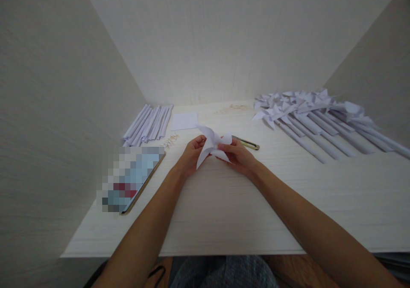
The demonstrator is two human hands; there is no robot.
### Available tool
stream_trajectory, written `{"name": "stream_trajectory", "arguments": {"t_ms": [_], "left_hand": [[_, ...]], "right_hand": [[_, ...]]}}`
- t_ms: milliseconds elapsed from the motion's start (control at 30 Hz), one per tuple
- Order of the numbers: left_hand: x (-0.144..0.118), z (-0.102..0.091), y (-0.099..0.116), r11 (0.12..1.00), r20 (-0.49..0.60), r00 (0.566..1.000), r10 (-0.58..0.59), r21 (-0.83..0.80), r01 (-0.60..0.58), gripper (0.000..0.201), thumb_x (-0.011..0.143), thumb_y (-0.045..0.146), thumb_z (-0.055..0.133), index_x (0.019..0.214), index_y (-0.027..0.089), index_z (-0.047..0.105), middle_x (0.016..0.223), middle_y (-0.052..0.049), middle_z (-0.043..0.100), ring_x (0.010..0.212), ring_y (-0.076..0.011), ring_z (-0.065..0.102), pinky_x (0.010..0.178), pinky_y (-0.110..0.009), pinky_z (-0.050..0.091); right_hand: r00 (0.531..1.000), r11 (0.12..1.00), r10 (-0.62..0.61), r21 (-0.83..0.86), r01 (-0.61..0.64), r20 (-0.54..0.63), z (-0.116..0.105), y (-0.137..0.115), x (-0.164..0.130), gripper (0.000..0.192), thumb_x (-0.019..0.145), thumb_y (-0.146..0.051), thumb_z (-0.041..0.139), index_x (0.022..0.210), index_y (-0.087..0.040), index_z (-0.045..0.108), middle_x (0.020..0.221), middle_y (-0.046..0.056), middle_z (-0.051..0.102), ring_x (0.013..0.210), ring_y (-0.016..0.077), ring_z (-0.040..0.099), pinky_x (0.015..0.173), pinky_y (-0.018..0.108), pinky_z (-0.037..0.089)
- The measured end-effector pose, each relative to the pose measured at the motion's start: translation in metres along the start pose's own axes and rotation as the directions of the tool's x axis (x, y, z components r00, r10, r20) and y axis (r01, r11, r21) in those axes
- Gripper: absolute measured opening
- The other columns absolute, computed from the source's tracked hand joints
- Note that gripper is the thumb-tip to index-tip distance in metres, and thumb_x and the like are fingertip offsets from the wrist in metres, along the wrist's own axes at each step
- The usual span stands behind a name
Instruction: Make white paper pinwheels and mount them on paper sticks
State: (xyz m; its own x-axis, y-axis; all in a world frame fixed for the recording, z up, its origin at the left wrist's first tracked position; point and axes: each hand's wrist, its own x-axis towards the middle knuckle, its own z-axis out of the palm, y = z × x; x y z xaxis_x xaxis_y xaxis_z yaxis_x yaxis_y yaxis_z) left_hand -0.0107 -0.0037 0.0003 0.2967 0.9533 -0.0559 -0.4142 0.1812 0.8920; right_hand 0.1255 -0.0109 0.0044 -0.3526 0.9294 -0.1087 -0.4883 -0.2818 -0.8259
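Observation:
Above the middle of the table, a white paper pinwheel head [209, 145] with curved, pointed blades is held between both hands. My left hand [191, 155] grips it from the left, its fingers partly hidden behind the paper. From the right, my right hand [238, 153] pinches it, thumb near the centre where the blades meet. No stick shows on this pinwheel. Just beyond my right hand lies a utility knife [250, 144] with a yellowish handle, its left end partly covered by the hand.
Finished paper pinwheels [297, 109] on rolled paper sticks are heaped at right. Rolled paper tubes [150, 123] lie at back left beside a white paper stack [185, 120]. Small pale pieces [171, 140] are scattered near a phone-like device [137, 177] with a blurred screen. Walls enclose the table [230, 219].

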Motion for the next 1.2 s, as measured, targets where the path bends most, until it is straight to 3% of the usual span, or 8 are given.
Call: {"name": "stream_trajectory", "arguments": {"t_ms": [233, 533, 667, 800, 1033, 1200], "left_hand": [[0.0011, -0.0033, -0.0031, 1.000, -0.015, 1.000, -0.004, 0.018, 0.004, 0.028, 0.050, 0.020, 0.073, 0.072, 0.016, 0.056, 0.064, 0.001, 0.061, 0.053, -0.0082, 0.052, 0.050, -0.019, 0.038], [0.0021, -0.0038, -0.0034, 0.999, -0.035, 0.999, 0.023, 0.024, -0.023, 0.024, 0.048, 0.021, 0.075, 0.061, 0.015, 0.056, 0.056, 0.003, 0.058, 0.051, -0.0070, 0.048, 0.052, -0.019, 0.037], [-0.0007, -0.0006, 0.0004, 0.999, -0.037, 0.999, 0.034, -0.007, -0.034, 0.023, 0.060, 0.035, 0.068, 0.070, 0.016, 0.061, 0.067, -0.001, 0.060, 0.060, -0.0087, 0.051, 0.059, -0.021, 0.039], [-0.0033, 0.0016, 0.0030, 0.993, -0.003, 0.994, 0.114, -0.033, -0.114, 0.046, 0.059, 0.056, 0.060, 0.084, 0.018, 0.065, 0.087, -0.005, 0.062, 0.076, -0.0129, 0.054, 0.062, -0.022, 0.040], [-0.0057, 0.0002, 0.0040, 0.989, 0.166, 0.977, 0.135, 0.040, -0.143, 0.052, 0.046, 0.031, 0.076, 0.095, 0.020, 0.064, 0.100, -0.006, 0.062, 0.090, -0.0164, 0.054, 0.076, -0.026, 0.040], [-0.0044, -0.0029, 0.0015, 0.980, 0.135, 0.979, 0.150, 0.108, -0.165, 0.055, 0.044, 0.022, 0.077, 0.097, 0.022, 0.063, 0.105, -0.004, 0.061, 0.097, -0.0184, 0.052, 0.079, -0.027, 0.040]], "right_hand": [[0.999, 1.000, 0.015, -0.020, -0.014, 0.033, -0.0069, 0.0047, 0.0012, 0.018, 0.052, -0.015, 0.070, 0.067, -0.017, 0.060, 0.068, -0.003, 0.063, 0.060, 0.0070, 0.055, 0.060, 0.021, 0.044], [1.000, 1.000, -0.017, -0.021, 0.017, 0.020, -0.0058, 0.0072, 0.0040, 0.019, 0.051, -0.012, 0.069, 0.066, -0.018, 0.059, 0.066, -0.003, 0.062, 0.060, 0.0080, 0.056, 0.061, 0.022, 0.045], [1.000, 1.000, -0.014, 0.016, 0.014, -0.020, -0.0054, 0.0054, 0.0046, 0.019, 0.051, -0.014, 0.068, 0.067, -0.018, 0.060, 0.069, -0.002, 0.064, 0.061, 0.0089, 0.057, 0.062, 0.022, 0.045], [0.995, 0.997, -0.067, 0.035, 0.070, -0.072, -0.0059, 0.0024, 0.0044, 0.019, 0.053, -0.018, 0.067, 0.070, -0.020, 0.058, 0.068, -0.002, 0.063, 0.062, 0.0114, 0.057, 0.060, 0.025, 0.045], [0.992, 0.990, -0.028, 0.132, 0.045, -0.125, -0.0070, 0.0005, 0.0046, 0.020, 0.050, -0.016, 0.069, 0.066, -0.019, 0.057, 0.063, -0.004, 0.061, 0.054, 0.0080, 0.052, 0.053, 0.022, 0.041], [0.990, 0.990, -0.026, 0.137, 0.044, -0.135, -0.0057, -0.0001, 0.0037, 0.017, 0.051, -0.017, 0.069, 0.065, -0.019, 0.059, 0.062, -0.005, 0.061, 0.055, 0.0079, 0.052, 0.056, 0.022, 0.040]]}}
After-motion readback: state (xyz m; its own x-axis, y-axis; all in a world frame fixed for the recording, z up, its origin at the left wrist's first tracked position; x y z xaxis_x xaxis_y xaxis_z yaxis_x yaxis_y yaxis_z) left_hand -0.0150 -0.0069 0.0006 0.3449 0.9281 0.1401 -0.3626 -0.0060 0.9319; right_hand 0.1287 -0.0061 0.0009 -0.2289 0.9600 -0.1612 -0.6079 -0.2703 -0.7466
